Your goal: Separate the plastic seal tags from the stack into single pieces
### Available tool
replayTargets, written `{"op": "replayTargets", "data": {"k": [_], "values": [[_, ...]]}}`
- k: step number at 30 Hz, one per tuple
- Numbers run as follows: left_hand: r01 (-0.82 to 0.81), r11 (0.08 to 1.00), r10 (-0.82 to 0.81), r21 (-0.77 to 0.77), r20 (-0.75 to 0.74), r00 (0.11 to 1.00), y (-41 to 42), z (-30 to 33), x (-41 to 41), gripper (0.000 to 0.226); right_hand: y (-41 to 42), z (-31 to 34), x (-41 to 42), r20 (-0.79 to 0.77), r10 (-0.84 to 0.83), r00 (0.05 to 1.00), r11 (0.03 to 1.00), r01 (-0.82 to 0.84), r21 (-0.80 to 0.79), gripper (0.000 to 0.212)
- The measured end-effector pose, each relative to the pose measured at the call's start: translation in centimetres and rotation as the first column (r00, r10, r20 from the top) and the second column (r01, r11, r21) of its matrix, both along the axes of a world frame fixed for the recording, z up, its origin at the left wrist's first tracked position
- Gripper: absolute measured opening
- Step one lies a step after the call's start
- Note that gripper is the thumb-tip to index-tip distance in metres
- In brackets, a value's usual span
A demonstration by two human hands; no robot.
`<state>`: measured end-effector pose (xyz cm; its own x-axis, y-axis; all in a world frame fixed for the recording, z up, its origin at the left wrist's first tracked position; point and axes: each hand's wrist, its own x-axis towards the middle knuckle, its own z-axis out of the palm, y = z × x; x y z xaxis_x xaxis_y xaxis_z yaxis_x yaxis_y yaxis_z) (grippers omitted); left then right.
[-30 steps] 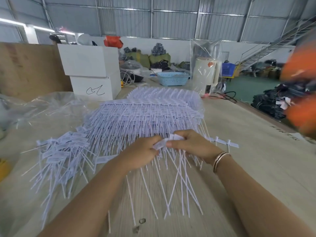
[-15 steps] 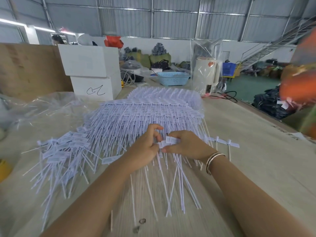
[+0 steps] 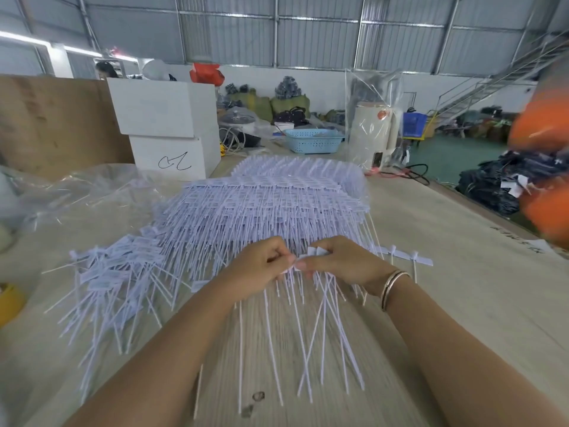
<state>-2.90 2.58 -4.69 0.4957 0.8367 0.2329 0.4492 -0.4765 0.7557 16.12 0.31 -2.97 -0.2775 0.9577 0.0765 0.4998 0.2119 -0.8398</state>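
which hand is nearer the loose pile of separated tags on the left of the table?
Left. The left hand sits just right of the loose pile, while the right hand is farther right, beyond the left. Both pinch a tag strip between them.

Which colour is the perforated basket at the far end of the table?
Light blue basket, seen best in the head view.

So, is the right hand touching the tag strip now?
Touching. The head view shows the right hand pinching the white tag strip, thumb and fingers closed on it.

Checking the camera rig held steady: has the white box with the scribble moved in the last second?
No. The white box sits in the same spot against the brown board behind it.
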Motion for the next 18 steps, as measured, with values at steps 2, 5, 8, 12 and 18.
{"op": "replayTargets", "data": {"k": [2, 5, 8, 12, 18], "values": [[0.028, 0.998, -0.021, -0.053, 0.119, 0.993, -0.2, 0.5, 0.0, 0.016, 0.0, 0.0, -0.1, -0.064, -0.014, 0.998, 0.999, 0.016, 0.032, 0.035], [0.05, 0.993, -0.018, -0.106, 0.282, 0.959, -0.4, 1.0, 0.3, 0.019, 0.1, 0.0, -0.3, -0.191, -0.049, 0.98, 0.997, 0.06, 0.052, 0.036], [0.041, 0.984, 0.035, -0.176, 0.407, 0.913, -0.6, 1.0, 0.7, 0.021, 0.2, -0.2, -0.9, -0.343, -0.066, 0.937, 0.992, 0.1, 0.082, 0.034], [0.051, 0.975, 0.066, -0.217, 0.501, 0.863, -0.6, 1.0, 1.1, 0.024, 0.1, 0.0, -1.3, -0.432, -0.065, 0.9, 0.987, 0.121, 0.103, 0.021], [0.193, 0.95, 0.0, -0.246, 0.618, 0.787, -1.2, 1.6, 1.5, 0.028, -0.2, 0.5, -1.2, -0.455, -0.01, 0.89, 0.989, 0.075, 0.124, 0.02]]}}
